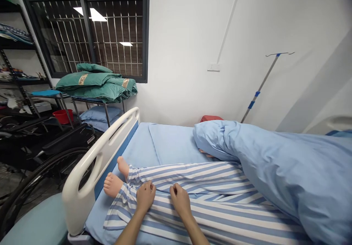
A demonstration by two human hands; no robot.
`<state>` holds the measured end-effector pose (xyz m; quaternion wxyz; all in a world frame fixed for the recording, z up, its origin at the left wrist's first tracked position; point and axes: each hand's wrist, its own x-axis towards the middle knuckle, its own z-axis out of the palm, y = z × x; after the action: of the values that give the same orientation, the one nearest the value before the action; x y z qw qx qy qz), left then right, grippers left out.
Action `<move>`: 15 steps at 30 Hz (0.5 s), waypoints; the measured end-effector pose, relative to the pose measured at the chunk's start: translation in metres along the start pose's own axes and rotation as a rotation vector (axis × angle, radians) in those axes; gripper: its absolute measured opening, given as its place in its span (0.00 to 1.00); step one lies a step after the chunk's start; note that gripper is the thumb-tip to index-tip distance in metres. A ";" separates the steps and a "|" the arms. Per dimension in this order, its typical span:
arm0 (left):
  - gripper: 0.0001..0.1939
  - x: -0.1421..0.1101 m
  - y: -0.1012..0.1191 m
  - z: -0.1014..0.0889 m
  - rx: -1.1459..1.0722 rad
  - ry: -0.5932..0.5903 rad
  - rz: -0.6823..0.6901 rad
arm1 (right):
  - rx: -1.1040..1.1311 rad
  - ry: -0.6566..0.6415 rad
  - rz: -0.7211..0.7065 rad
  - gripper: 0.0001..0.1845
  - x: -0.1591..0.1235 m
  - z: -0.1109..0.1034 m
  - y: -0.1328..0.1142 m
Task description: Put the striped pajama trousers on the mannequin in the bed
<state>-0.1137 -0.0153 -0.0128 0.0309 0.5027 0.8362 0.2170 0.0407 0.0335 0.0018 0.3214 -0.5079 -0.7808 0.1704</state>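
Note:
Blue-and-white striped pajama trousers (pixel 220 208) cover the legs of a figure lying on the bed. The bare feet (pixel 113 185) stick out from the cuffs at the foot end and look like a manikin's. My left hand (pixel 145 196) is closed on the nearer trouser leg, a little above the ankle. To its right, my right hand (pixel 180 200) is closed too, thumb against curled fingers, on the same leg's fabric. Just what lies inside the fingers is partly hidden. A light blue quilt (pixel 275 164), folded back, covers the upper body.
A white footboard (pixel 101 157) rises at the bed's left end, with a wheelchair (pixel 49 164) beyond it. Green folded bedding (pixel 96 83) lies on a chair below the window. An IV pole (pixel 264 80) leans by the wall, near a red object (pixel 211 118).

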 end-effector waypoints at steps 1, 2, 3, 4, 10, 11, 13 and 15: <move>0.12 0.000 -0.001 0.001 -0.010 0.005 -0.001 | 0.020 0.005 -0.019 0.15 0.002 0.001 -0.009; 0.14 0.000 -0.002 0.002 -0.023 0.004 0.001 | 0.048 0.011 -0.043 0.15 0.004 0.004 -0.020; 0.15 0.001 -0.004 0.003 -0.038 -0.006 0.006 | 0.083 0.015 -0.065 0.15 0.005 0.008 -0.031; 0.16 0.001 -0.006 0.004 -0.055 -0.024 0.011 | 0.124 0.012 -0.078 0.15 0.006 0.014 -0.042; 0.12 0.005 -0.020 0.007 -0.160 -0.070 0.005 | 0.331 0.014 0.004 0.18 0.002 0.059 -0.072; 0.12 0.006 -0.021 0.007 -0.177 -0.073 -0.010 | 0.340 0.022 0.025 0.18 0.001 0.064 -0.071; 0.11 0.009 -0.020 0.005 -0.224 -0.087 -0.034 | 0.361 0.019 0.048 0.19 -0.001 0.069 -0.066; 0.11 0.013 -0.017 0.003 -0.311 -0.111 -0.041 | 0.397 0.007 0.055 0.20 0.000 0.070 -0.062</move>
<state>-0.1334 -0.0103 -0.0200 0.1588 0.4861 0.7995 0.3151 -0.0494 0.0109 -0.0131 0.4131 -0.4562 -0.7167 0.3279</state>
